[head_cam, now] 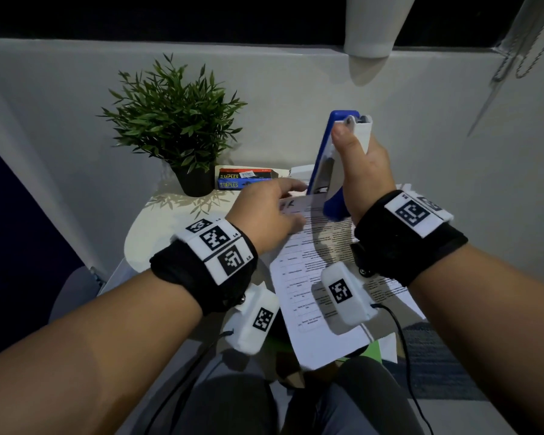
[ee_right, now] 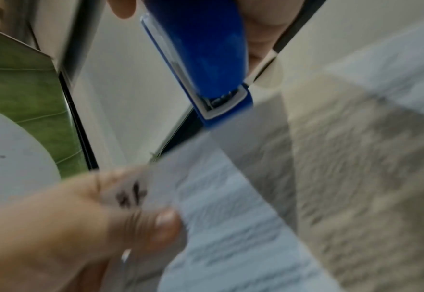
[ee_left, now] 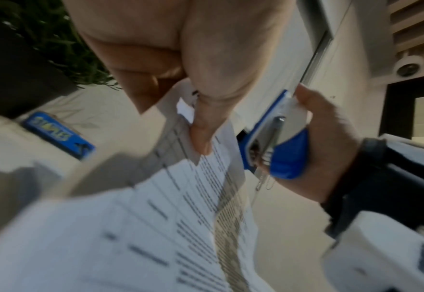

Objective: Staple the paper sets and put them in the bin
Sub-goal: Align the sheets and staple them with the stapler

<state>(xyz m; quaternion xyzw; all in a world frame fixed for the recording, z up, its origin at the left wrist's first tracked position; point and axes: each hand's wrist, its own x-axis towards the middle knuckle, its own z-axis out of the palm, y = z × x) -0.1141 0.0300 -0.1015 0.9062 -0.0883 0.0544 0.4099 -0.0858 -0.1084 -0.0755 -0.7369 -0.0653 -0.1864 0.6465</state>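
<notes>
The left hand (head_cam: 264, 211) is pinching the top corner of the paper set (head_cam: 311, 277), fingers (ee_left: 201, 136) clamped on it above the worktop (head_cam: 157, 221). Beyond, the right hand (head_cam: 361, 171) is gripping the stapler (head_cam: 327, 158), held clear of the sheets. Stapling appears unfinished; no bin is identifiable.
</notes>
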